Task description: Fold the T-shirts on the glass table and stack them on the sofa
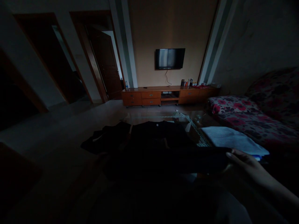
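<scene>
The light is very dim. A black shirt (161,133) lies on the glass table, its collar with a small pale label at the far side. Stretched wide between my hands is a band of black cloth (177,158); whether it belongs to that shirt I cannot tell. My right hand (241,160) pinches the cloth's right end between thumb and fingers. At the opposite end my left hand (100,160) is closed on the cloth, mostly lost in shadow. Beyond it sits another dark bunched garment (109,133).
Folded pale blue cloth (233,140) lies on the right, near a flowered sofa (245,121). The patterned glass table (195,126) reaches forward. A wooden TV cabinet (151,96) with bottles stands at the far wall under a television (170,58). Doorways open on the left.
</scene>
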Tool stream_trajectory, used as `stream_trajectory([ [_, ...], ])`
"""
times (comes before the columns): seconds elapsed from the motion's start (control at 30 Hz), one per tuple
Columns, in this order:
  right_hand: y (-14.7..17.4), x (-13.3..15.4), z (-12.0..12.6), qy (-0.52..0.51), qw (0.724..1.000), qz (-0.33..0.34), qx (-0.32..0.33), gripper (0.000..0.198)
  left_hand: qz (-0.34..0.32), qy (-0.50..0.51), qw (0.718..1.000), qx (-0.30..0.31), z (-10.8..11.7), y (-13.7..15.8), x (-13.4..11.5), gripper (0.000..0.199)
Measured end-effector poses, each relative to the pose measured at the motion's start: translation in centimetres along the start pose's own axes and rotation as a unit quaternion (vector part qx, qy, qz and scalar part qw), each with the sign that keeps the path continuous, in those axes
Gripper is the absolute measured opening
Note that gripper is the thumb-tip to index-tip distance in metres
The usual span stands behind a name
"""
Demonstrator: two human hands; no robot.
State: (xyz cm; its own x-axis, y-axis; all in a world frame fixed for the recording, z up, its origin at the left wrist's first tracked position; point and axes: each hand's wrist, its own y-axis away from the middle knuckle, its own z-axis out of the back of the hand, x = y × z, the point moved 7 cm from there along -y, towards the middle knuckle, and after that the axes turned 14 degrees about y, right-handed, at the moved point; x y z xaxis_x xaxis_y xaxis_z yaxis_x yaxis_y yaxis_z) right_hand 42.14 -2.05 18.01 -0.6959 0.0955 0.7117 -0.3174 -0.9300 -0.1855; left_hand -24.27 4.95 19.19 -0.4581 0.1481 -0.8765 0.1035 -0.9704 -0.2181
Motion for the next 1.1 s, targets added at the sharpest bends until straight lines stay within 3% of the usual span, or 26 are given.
stream_trajectory([
  [0.17, -5.2, -0.1, -4.5, -0.068, 0.996, 0.024, 0.06, 0.054, 0.012, 0.051, 0.999, -0.004, -4.2, -6.8, 2.0, 0.056],
  [0.3, -9.4, -1.0, -7.9, -0.074, 0.995, 0.026, 0.07, 0.055, 0.005, 0.062, 0.998, -0.006, -7.2, -11.1, 3.8, 0.056],
  [0.43, -13.5, -2.5, -11.2, -0.005, 0.996, 0.029, 0.081, 0.062, -0.002, -0.011, 1.0, 0.012, -10.0, -14.7, 6.2, 0.049],
  [0.53, -16.1, -4.3, -13.5, 0.089, 0.991, 0.016, 0.101, 0.053, 0.02, -0.116, 0.992, 0.039, -12.1, -16.3, 8.3, 0.042],
  [0.67, -18.0, -6.7, -15.8, 0.249, 0.962, -0.022, 0.111, 0.039, 0.058, -0.246, 0.965, 0.072, -14.0, -16.6, 10.2, 0.036],
  [0.9, -17.3, -7.1, -17.6, 0.333, 0.936, -0.053, 0.105, 0.041, 0.091, -0.389, 0.912, 0.089, -15.4, -15.4, 10.1, 0.043],
  [1.0, -16.3, -5.5, -17.1, 0.379, 0.918, -0.059, 0.096, 0.046, 0.047, -0.424, 0.902, 0.061, -15.5, -14.4, 7.8, 0.046],
  [1.1, -14.8, -2.0, -16.5, 0.425, 0.905, 0.022, 0.024, 0.045, -0.054, -0.447, 0.891, 0.052, -16.2, -12.6, 5.0, 0.045],
])
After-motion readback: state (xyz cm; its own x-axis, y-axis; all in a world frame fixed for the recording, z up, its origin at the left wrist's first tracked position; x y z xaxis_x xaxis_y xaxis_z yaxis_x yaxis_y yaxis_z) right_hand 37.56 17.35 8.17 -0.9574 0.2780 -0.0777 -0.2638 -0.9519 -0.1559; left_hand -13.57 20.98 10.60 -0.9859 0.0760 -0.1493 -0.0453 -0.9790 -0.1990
